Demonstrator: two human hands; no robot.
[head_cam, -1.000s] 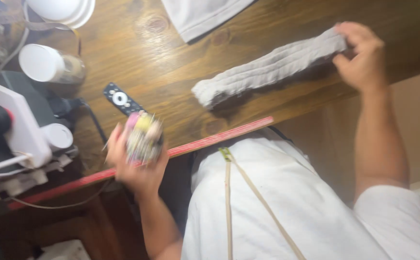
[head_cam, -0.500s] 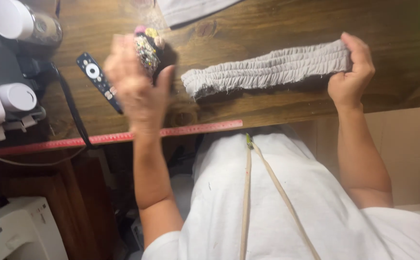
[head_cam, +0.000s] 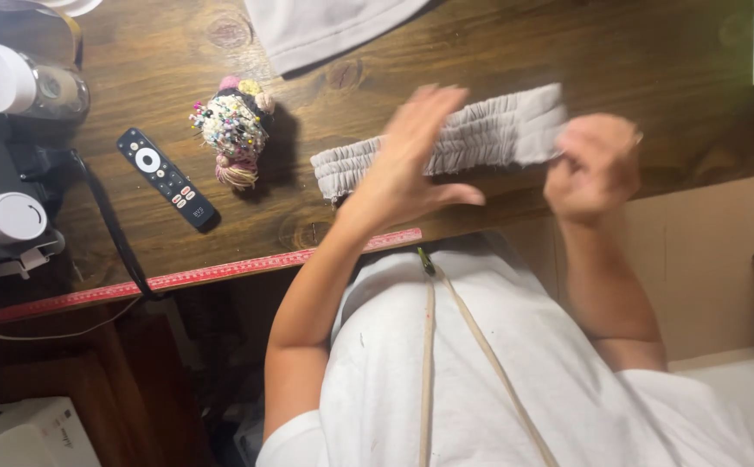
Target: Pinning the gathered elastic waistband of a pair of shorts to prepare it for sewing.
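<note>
Grey gathered fabric band (head_cam: 446,143) looks soft, limp; right hand (head_cam: 591,169) pinches its end, left hand (head_cam: 411,164) open above it.

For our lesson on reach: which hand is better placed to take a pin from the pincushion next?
Probably the left. The left hand is open above the grey gathered strip, nearer the pincushion. The right hand is curled at the strip's far end.
</note>
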